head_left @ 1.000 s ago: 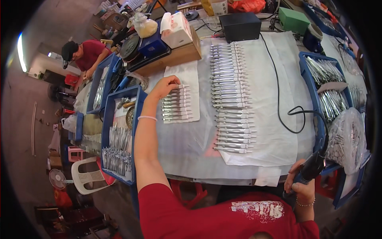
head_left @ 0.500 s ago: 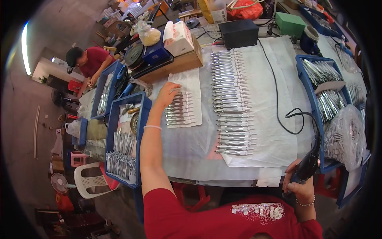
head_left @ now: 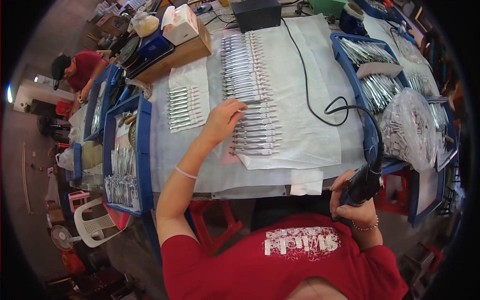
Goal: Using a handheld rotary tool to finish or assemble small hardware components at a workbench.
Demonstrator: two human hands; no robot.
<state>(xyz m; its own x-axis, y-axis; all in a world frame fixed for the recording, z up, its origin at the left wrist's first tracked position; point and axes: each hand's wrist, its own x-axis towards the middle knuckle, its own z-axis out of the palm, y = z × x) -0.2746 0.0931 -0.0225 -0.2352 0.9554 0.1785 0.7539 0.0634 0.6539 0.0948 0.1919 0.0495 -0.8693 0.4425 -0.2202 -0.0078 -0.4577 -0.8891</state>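
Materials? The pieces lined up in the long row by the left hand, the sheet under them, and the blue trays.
Row pieces: likely polished metal, silvery with bright glints. Sheet: thin white paper or nonwoven, matte, creased; can't tell which. Blue trays: probably moulded plastic, uniform colour, thick rims. Left hand touches the row.

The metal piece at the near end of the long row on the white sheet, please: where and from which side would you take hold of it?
Probably by the left end of the metal piece, coming from the left where the left hand already is; it lies crosswise, and neighbours crowd its far side.

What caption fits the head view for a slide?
Left hand reaches onto a long row of metal pieces on white paper; right hand grips a black corded tool.
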